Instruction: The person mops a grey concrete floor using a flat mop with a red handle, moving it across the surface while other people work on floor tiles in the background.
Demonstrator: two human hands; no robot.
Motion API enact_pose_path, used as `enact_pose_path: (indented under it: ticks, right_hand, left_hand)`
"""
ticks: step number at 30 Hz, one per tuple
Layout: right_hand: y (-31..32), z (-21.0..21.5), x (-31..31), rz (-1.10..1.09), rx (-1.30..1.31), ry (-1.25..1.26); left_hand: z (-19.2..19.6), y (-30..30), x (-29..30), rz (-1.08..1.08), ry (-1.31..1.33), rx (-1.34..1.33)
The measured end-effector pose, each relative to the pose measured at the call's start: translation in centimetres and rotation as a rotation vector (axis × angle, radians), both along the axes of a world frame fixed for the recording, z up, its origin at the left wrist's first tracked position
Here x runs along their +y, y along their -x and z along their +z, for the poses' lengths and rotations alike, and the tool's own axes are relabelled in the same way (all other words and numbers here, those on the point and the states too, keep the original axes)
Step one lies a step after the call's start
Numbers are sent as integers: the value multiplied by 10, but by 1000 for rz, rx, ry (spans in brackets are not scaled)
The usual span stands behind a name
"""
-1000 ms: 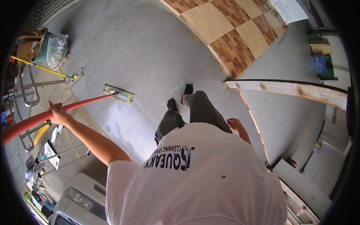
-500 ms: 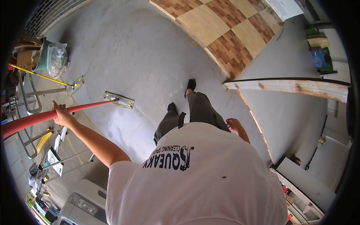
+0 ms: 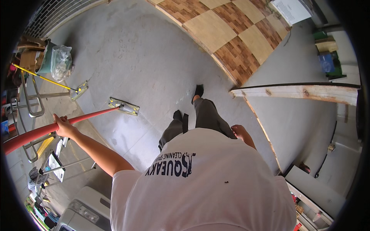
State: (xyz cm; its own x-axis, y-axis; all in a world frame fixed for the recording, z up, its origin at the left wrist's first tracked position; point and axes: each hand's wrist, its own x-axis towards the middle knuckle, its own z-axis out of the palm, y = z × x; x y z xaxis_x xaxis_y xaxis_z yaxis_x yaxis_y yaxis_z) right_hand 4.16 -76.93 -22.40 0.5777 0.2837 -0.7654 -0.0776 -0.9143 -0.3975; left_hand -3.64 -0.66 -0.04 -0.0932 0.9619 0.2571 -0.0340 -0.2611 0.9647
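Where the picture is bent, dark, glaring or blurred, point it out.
Head view: the worn white beam bows, and black fills the corners; head view: pale glare lies on the floor below the mop head; head view: the left hand and red pole show no obvious blur.

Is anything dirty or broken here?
Yes: the white beam on the right has brown, worn-looking patches. A small dark mark also stands out on the white shirt; I can't tell what it is. The red-handled mop in the left hand looks fine.
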Motion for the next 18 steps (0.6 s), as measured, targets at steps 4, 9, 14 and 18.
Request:
enact_pose_path:
  ticks: [4,9,14,18]
  right_hand:
    - [-1,3,-3,-150,-24,-120]
    - [-9,25,15,-575,186,-13]
    - [5,37,18,-602,129,-14]
    - [17,32,14,-667,182,-95]
  left_hand:
    - [1,1,-8,-40,-12,-13]
    - [9,-2,-21,30,23,10]
    - [-1,-2,-18,-60,-5,14]
    - [4,-12,-20,-41,4,32]
